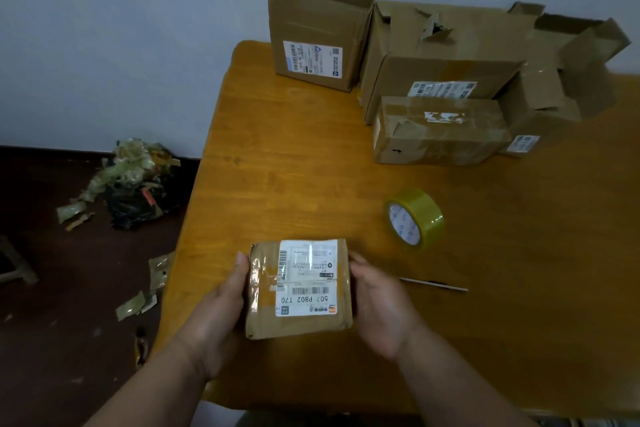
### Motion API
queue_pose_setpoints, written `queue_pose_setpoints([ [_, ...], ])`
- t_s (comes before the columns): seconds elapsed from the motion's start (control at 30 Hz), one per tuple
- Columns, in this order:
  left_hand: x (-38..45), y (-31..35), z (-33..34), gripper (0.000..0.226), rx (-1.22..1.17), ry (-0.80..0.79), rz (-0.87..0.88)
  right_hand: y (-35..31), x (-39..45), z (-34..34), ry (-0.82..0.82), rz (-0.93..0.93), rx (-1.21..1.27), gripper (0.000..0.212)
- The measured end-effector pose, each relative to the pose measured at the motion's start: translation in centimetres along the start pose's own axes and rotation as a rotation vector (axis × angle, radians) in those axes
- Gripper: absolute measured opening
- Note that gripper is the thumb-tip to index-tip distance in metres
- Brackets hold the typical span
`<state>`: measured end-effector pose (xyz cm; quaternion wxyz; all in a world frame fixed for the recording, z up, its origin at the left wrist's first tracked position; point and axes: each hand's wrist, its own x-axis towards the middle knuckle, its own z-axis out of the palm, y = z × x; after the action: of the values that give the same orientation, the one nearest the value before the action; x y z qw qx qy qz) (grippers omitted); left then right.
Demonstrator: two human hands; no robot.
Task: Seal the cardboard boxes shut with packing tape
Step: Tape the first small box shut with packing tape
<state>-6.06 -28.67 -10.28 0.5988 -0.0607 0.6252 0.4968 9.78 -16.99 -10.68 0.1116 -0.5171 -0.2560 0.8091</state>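
We find both hands, left hand (pixel 221 308) and right hand (pixel 381 305), clasping the small box (pixel 299 289) by its sides over the table (pixel 277 163), fingers curled; tape roll (pixel 414 220) lies just beyond.

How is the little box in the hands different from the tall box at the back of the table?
The little box is flat and closed, with tape across it; the tall box stands upright with its top flaps open. The left hand and right hand hold the little box by its sides; the tall box stands alone. Both are brown cardboard with white labels.
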Motion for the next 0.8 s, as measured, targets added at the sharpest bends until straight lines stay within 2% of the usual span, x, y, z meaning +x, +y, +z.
queue_pose_setpoints([
  [0.07,0.2,1.3,-0.2,0.04,-0.177,-0.063,0.112,-1.8,-0.4,-0.2,-0.032,-0.107,0.168,0.027],
  [0.13,0.7,2.5,0.1,0.032,-0.196,-0.055,0.255,-2.7,-0.4,0.2,0.016,-0.275,0.262,0.011],
  [0.2,1.1,2.7,0.6,0.042,-0.078,-0.012,0.278,-2.1,0.2,0.9,0.108,-0.395,0.065,0.007],
  [0.27,1.0,2.0,1.5,0.05,0.07,-0.036,0.212,-0.5,0.6,1.3,0.147,-0.367,-0.314,0.029],
  [0.33,1.0,0.7,2.0,0.059,0.178,-0.017,0.185,1.3,0.8,1.3,0.096,-0.342,-0.583,0.058],
  [0.4,1.2,-0.1,2.2,0.066,0.217,0.008,0.215,2.1,0.8,1.2,0.089,-0.391,-0.71,0.068],
  [0.5,1.0,-0.4,2.1,0.074,0.279,0.017,0.263,1.9,0.6,1.0,0.089,-0.405,-0.757,0.073],
  [0.57,0.9,-0.5,1.8,0.085,0.256,0.055,0.261,1.8,0.9,0.6,0.078,-0.39,-0.697,0.062],
  [0.63,0.9,-0.5,1.4,0.089,0.174,0.046,0.213,1.4,0.9,0.3,0.077,-0.267,-0.453,0.045],
  [0.73,0.7,0.0,1.3,0.067,0.077,-0.058,0.177,-0.1,0.6,0.1,-0.016,-0.035,-0.072,0.042],
  [0.8,0.6,1.1,1.0,0.06,0.008,-0.101,0.232,-1.6,0.1,0.0,0.0,-0.068,0.054,0.039],
])
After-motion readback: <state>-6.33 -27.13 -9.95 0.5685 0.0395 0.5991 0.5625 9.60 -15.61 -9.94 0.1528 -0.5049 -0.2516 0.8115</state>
